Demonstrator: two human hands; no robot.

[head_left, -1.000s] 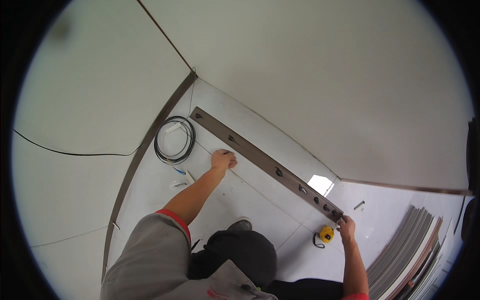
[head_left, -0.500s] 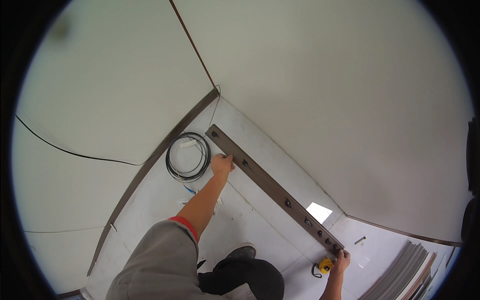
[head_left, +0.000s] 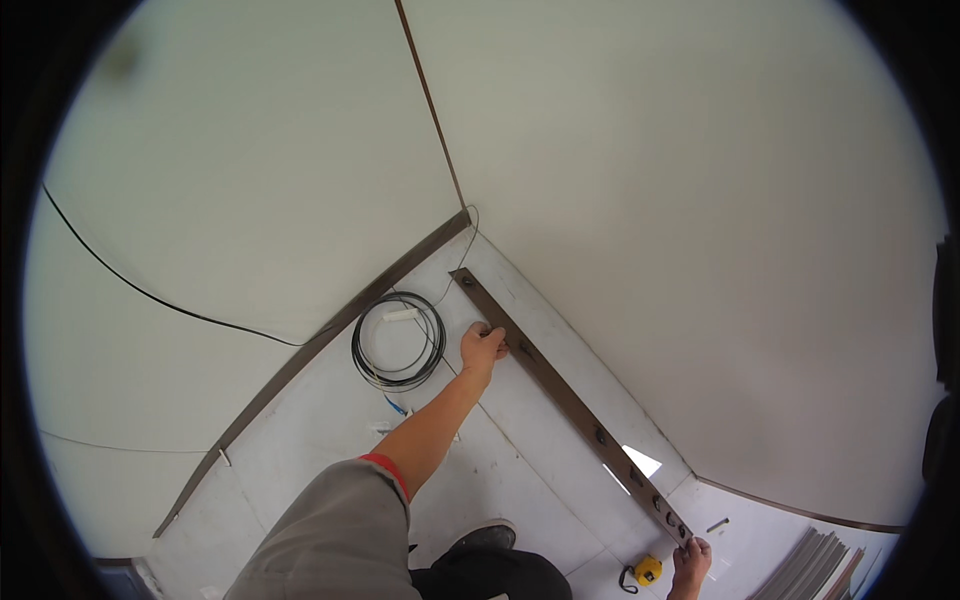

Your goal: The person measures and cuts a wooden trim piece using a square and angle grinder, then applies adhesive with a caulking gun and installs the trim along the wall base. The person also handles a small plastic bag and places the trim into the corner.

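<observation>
A long dark brown skirting board [head_left: 560,393] runs diagonally over the floor, with several black blobs that look like adhesive on its upward face. My left hand [head_left: 484,347] is closed on its left edge, toward the far end. At the near right end, my right hand [head_left: 690,558] pinches the tip. The board's far end lies near the room corner, apart from the right wall. Just left of my right hand a yellow tape measure [head_left: 648,569] with a black strap rests on the floor. A coil of black cable [head_left: 357,352] lies left of my left hand.
Brown skirting [head_left: 300,352] follows the foot of the left wall [head_left: 230,180]. Loose black cable [head_left: 165,302] hangs across that wall. Several long strips [head_left: 800,570] are stacked at the lower right. A small bolt-like piece [head_left: 718,525] lies near the right wall.
My view has shifted, so the scene sits lower and mostly further right. The board's far end is slightly nearer the corner, and its face looks narrower, as if tilted. Both hands keep their hold.
</observation>
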